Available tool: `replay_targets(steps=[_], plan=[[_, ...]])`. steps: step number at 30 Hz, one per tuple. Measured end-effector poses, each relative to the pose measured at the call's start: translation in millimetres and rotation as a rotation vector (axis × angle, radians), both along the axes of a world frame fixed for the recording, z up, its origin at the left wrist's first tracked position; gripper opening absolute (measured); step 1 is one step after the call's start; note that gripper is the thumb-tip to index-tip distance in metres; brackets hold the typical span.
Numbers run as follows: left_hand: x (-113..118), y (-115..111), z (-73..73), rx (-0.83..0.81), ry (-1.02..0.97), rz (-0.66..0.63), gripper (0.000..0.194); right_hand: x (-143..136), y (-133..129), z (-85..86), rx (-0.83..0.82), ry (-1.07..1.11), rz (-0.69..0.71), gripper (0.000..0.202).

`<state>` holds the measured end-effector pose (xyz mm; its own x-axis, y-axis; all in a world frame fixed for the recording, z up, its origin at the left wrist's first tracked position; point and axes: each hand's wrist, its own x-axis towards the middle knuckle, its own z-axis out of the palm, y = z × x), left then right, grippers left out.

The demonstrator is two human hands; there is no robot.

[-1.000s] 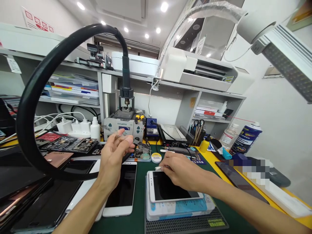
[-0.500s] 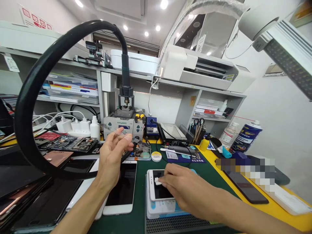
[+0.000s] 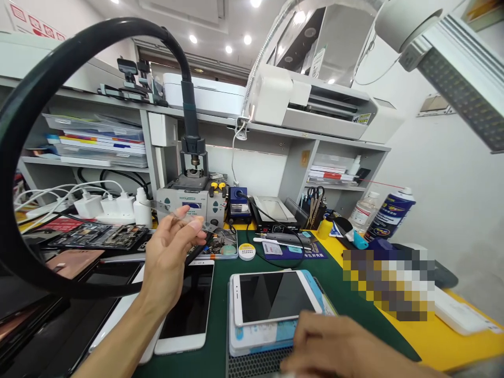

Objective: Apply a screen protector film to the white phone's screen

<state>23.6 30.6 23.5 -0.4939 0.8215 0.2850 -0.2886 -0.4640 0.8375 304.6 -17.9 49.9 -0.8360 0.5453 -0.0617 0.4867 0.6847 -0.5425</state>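
A thin clear sheet, like a screen protector (image 3: pixel 160 208), is pinched at its edge by my left hand (image 3: pixel 167 257), raised above the left side of the mat. A white phone with a dark screen (image 3: pixel 275 296) lies face up on a pale blue and white box (image 3: pixel 262 340). My right hand (image 3: pixel 326 344), blurred by motion, is curled at the phone's lower right side, apart from the screen. A bit of a crumpled white wipe (image 3: pixel 288 375) shows under its fingers at the bottom edge.
Another white phone (image 3: pixel 187 304) lies left on the green mat (image 3: pixel 218 336), beside more dark phones. A black ring-shaped hose (image 3: pixel 19 89) arches close on the left. Behind stand a grey soldering station (image 3: pixel 192 205), a parts tray (image 3: pixel 224 245) and a blue spray can (image 3: pixel 389 215).
My right hand has moved off the phone's screen, down toward the bottom edge, uncovering the whole screen. My left hand still holds the clear sheet. The view has shifted slightly.
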Motion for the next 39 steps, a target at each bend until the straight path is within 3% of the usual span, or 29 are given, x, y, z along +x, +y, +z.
replay_targets(steps=[2, 4, 8, 12, 16, 25, 32, 36, 39], plan=[[0.9, 0.0, -1.0, 0.0, 0.005, -0.003, 0.073, -3.4, 9.7, 12.5, 0.089, 0.04, -0.234, 0.023], [1.3, 0.6, -2.4, -0.003, 0.016, 0.0, 0.073, -11.8, 25.9, 14.7, 0.235, 0.08, -0.297, 0.024], [0.0, 2.7, -5.0, -0.009, 0.043, 0.02, 0.073, -35.8, 56.8, -1.1, 0.447, -0.025, -0.217, 0.028], [-2.7, 3.6, -5.6, -0.009, 0.049, 0.027, 0.074, -50.8, 64.0, -9.7, 0.521, -0.145, -0.124, 0.028], [-4.3, 2.4, -4.6, 0.001, 0.052, 0.023, 0.073, -50.7, 60.5, -7.3, 0.516, -0.179, -0.034, 0.026], [-4.1, 2.0, -4.6, 0.014, 0.065, 0.017, 0.072, -43.6, 42.8, 3.5, 0.435, -0.207, 0.005, 0.029], [-4.3, 1.9, -3.9, 0.016, 0.064, 0.014, 0.071, -21.5, 14.8, 9.0, 0.291, -0.222, -0.03, 0.033], [-3.5, 0.8, -2.8, -0.004, 0.065, 0.02, 0.072, -5.5, 2.5, 23.2, 0.087, -0.186, -0.047, 0.021], [-2.6, 0.4, -2.3, -0.011, 0.068, 0.023, 0.072, 11.3, 7.4, 33.7, 0.024, -0.109, -0.138, 0.02]])
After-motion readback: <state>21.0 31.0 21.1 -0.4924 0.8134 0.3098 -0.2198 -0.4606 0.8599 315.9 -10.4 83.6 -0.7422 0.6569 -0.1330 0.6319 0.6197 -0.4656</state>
